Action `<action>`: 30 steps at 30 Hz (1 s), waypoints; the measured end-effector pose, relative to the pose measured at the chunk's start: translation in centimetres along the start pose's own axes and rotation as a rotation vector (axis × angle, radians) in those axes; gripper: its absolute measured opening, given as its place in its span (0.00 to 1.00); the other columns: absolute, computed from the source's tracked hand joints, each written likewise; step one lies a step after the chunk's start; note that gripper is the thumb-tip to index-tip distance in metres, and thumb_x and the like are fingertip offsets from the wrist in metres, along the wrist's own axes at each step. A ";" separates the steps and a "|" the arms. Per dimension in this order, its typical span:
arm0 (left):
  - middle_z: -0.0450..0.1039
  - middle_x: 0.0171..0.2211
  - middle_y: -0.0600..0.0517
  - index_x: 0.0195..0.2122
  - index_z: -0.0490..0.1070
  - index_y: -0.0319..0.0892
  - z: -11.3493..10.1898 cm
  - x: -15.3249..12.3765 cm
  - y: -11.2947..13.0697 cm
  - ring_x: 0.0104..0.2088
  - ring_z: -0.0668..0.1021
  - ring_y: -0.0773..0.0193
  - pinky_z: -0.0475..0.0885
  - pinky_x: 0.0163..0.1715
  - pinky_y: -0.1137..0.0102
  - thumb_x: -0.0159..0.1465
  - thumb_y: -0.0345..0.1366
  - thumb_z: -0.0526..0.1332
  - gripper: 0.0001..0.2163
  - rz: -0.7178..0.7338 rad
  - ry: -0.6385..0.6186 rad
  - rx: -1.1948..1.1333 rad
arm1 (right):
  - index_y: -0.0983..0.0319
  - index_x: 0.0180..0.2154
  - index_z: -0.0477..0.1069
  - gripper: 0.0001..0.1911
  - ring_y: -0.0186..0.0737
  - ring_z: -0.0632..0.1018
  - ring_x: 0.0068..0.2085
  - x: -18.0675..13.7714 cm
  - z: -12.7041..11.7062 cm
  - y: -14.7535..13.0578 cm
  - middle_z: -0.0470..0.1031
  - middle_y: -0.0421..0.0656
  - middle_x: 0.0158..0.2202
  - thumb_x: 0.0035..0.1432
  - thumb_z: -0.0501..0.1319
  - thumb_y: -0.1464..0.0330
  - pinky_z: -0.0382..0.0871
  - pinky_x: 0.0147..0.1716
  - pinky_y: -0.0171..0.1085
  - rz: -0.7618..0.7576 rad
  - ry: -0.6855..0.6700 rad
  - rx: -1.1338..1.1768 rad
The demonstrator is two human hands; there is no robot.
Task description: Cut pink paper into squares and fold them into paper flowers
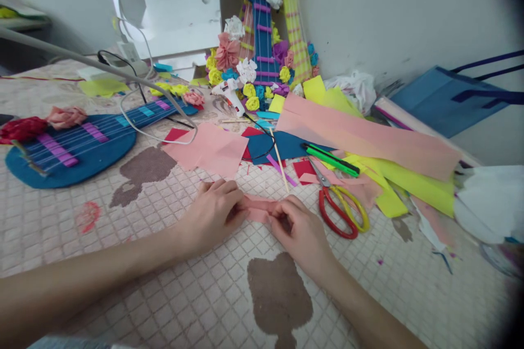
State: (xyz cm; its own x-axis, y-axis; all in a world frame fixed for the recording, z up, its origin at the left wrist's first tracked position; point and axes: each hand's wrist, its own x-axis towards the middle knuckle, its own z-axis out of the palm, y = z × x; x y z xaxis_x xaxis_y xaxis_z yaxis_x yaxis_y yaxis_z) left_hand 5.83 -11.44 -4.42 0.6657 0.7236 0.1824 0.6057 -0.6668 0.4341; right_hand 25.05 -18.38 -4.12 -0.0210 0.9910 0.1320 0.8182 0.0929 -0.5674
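Observation:
Between my two hands is a small piece of pink crepe paper (257, 207), folded along its upper edge. My left hand (215, 207) is closed on its left end, fingers curled over and thumb below. At the right end my right hand (298, 226) pinches the paper between thumb and fingers. Flat pink squares (215, 147) lie just beyond my left hand. Scissors (338, 210) with one red and one yellow handle rest to the right of my right hand. A thin wooden stick (279, 161) lies just past the paper.
A blue guitar-shaped craft (82, 144) with paper flowers lies at the left. Behind are a white glue gun (229, 95) and upright decorated guitar shapes (264, 38). A green cutter (332, 160), a long pink strip (360, 131) and yellow paper (421, 185) lie at the right. A white cable (90, 57) arches over the left.

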 end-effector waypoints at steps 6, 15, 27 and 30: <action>0.67 0.31 0.53 0.28 0.65 0.41 0.1 -0.1 0.0 0.35 0.69 0.60 0.55 0.34 0.65 0.62 0.35 0.56 0.06 0.006 0.017 0.022 | 0.60 0.27 0.64 0.05 0.34 0.70 0.30 0.0 0.1 0.1 0.68 0.37 0.30 0.55 0.58 0.73 0.59 0.29 0.33 0.010 0.007 -0.004; 0.68 0.30 0.52 0.28 0.65 0.41 0.1 -0.1 0.1 0.34 0.69 0.61 0.55 0.33 0.65 0.61 0.34 0.56 0.06 0.014 0.022 0.050 | 0.60 0.28 0.64 0.05 0.34 0.71 0.31 0.0 0.4 0.2 0.68 0.37 0.30 0.55 0.58 0.72 0.60 0.30 0.34 -0.006 0.036 -0.029; 0.68 0.32 0.53 0.30 0.66 0.41 0.2 -0.1 0.1 0.36 0.70 0.60 0.56 0.34 0.65 0.59 0.32 0.58 0.02 -0.030 0.036 -0.004 | 0.60 0.31 0.64 0.05 0.34 0.72 0.31 0.0 0.2 0.1 0.68 0.37 0.31 0.54 0.60 0.73 0.60 0.30 0.33 0.025 0.014 0.014; 0.69 0.35 0.53 0.33 0.68 0.42 0.0 -0.1 0.1 0.40 0.70 0.60 0.56 0.37 0.64 0.59 0.30 0.58 0.02 -0.044 0.033 -0.099 | 0.59 0.33 0.65 0.06 0.33 0.73 0.33 0.0 -0.1 0.0 0.69 0.36 0.33 0.55 0.58 0.75 0.61 0.31 0.32 0.005 -0.025 0.067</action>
State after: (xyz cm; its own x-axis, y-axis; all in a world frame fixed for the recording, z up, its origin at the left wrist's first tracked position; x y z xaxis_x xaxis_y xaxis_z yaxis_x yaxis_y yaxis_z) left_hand 5.87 -11.59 -4.42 0.6237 0.7583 0.1898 0.5871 -0.6147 0.5267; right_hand 25.10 -18.43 -4.09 -0.0318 0.9936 0.1086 0.7781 0.0928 -0.6213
